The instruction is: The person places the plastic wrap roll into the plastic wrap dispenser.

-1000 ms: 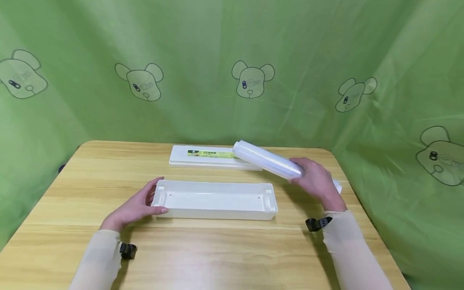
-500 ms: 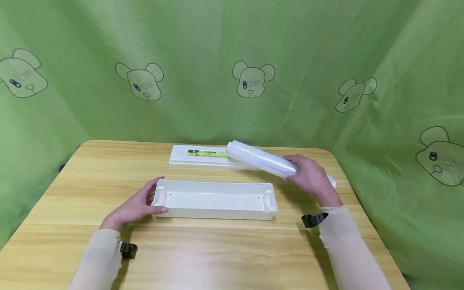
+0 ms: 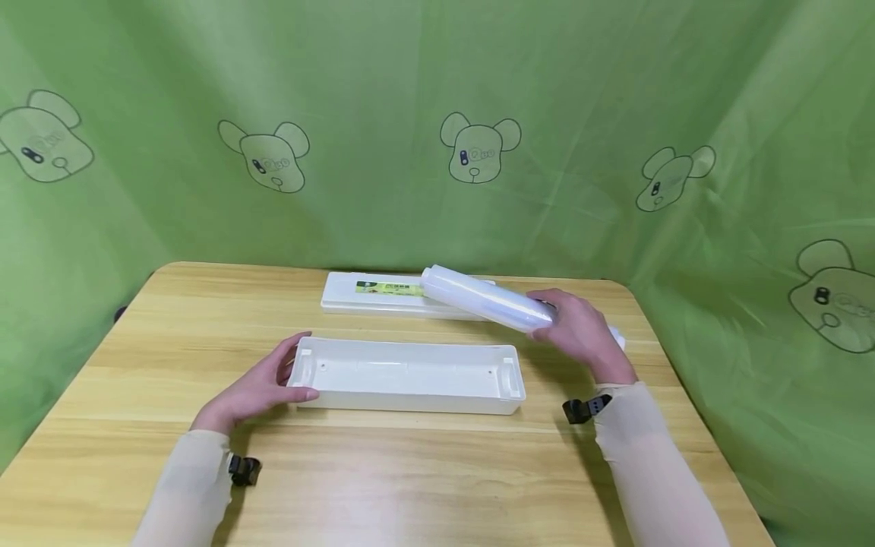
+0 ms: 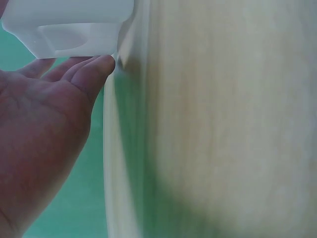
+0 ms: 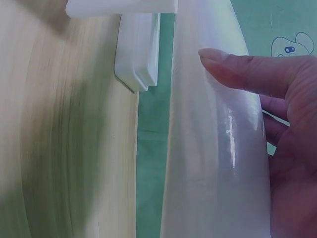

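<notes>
A long white plastic box [image 3: 410,402] without a cover stands on the table, its hollow inside facing up. My left hand [image 3: 254,389] grips its left end, thumb on the front wall and fingers around the end. In the left wrist view the fingers touch the end wall of the box [image 4: 74,42]. Behind and to the right, my right hand [image 3: 579,331] holds a roll of cling film [image 3: 481,296], slanted with its left end farther back. The right wrist view shows the thumb lying across the shiny film [image 5: 213,129].
A white lid [image 3: 342,301] with a green and yellow label lies at the back of the wooden table [image 3: 424,479], partly covered by the roll in the head view. A green curtain [image 3: 376,205] with bear heads hangs around the table.
My right hand has carried the roll of cling film a little to the left, so it overlaps more of the lid. The left hand and the box stay put.
</notes>
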The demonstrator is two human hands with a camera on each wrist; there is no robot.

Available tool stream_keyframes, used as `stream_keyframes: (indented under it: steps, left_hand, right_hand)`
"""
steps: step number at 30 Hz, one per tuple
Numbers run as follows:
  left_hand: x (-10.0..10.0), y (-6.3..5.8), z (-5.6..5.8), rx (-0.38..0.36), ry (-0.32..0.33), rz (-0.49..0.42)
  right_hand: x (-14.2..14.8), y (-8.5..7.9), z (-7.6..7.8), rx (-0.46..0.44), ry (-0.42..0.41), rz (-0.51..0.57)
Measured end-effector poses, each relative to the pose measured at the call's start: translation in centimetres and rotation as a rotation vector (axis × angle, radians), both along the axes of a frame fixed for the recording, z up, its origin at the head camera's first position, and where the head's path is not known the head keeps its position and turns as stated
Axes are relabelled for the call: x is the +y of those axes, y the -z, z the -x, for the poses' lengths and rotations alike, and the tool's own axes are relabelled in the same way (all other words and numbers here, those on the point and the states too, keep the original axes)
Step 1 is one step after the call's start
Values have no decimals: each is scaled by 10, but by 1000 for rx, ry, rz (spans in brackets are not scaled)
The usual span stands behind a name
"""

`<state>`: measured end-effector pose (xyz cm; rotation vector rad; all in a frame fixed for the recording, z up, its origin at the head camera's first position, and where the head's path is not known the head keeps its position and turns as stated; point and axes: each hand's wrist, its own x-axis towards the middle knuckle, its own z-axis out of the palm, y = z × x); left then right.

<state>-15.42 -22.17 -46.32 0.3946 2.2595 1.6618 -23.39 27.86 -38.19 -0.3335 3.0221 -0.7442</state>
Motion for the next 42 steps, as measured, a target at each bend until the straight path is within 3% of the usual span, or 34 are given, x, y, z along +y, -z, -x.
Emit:
stream_keyframes:
  steps: [30,42]
  left_hand:
    - [-1,-1,0,-4,6,32]
    - [-2,0,1,-12,14,5]
  right_hand:
    - [-17,-9,3,0,-81,20]
    - [-22,-9,1,6,-120,3]
